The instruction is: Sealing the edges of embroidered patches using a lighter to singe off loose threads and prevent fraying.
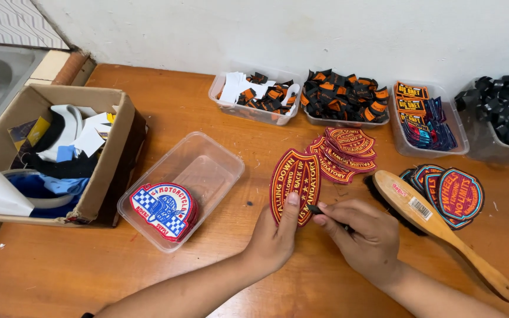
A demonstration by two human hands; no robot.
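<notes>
My left hand (275, 235) holds an oval dark red embroidered patch (294, 182) with yellow lettering, thumb pressed on its lower edge. My right hand (363, 232) pinches a small dark tool (315, 209) whose tip touches the patch's lower right edge. Just beyond lies a fanned pile of similar red patches (343, 152) on the wooden table (166, 100).
A wooden-handled brush (428, 215) lies right of my hand beside a stack of round purple patches (458, 194). A clear tub (204, 168) holds blue checkered patches (163, 209). A cardboard box (104, 165) sits left. Several tubs of small labels (343, 97) line the wall.
</notes>
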